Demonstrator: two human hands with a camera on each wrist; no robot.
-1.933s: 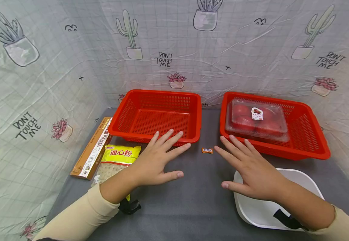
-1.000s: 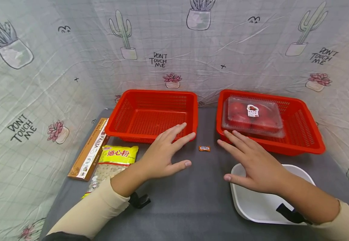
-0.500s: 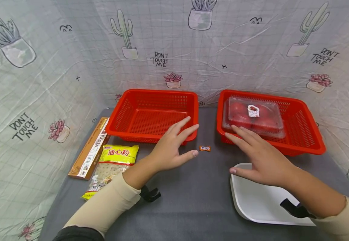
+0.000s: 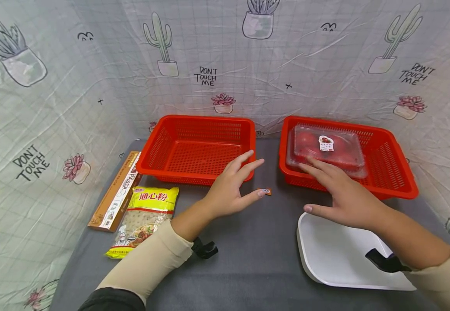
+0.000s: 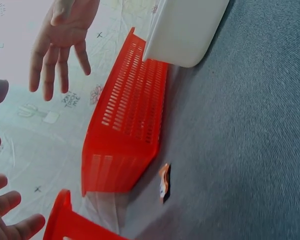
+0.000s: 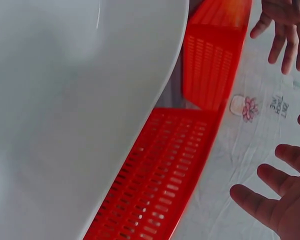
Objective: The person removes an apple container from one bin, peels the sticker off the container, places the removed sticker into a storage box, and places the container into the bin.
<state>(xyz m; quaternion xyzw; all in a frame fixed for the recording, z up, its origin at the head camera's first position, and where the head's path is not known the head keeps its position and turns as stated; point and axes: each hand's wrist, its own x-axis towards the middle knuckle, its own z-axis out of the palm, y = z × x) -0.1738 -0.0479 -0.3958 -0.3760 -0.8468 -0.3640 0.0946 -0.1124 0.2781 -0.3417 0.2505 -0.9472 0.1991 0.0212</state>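
Note:
In the head view my left hand (image 4: 226, 190) hovers with fingers spread and holds nothing. Its fingers overlap the front right corner of the left red basket (image 4: 186, 177). Beside its thumb tip lies a small orange-wrapped sweet (image 4: 268, 191), partly covered by the thumb; the left wrist view shows the whole sweet (image 5: 164, 182) on the grey cloth. My right hand (image 4: 345, 198), likewise spread and holding nothing, is over the back of a white tub (image 4: 312, 259). Its fingertips overlap the right red basket (image 4: 390, 190), where a clear plastic pack of red fruit (image 4: 326, 151) sits.
Left of my left arm, a yellow-topped bag of macaroni (image 4: 147, 216) lies on the grey cloth (image 4: 248, 259). A brown and white pasta box (image 4: 116, 192) lies beyond it, along the left side. Patterned sheeting (image 4: 225, 56) hangs behind the baskets and at both sides.
My left hand has moved right and slightly forward, so its thumb now overlaps the sweet. My right hand has shifted right and slightly forward. The baskets, bag and box stay put.

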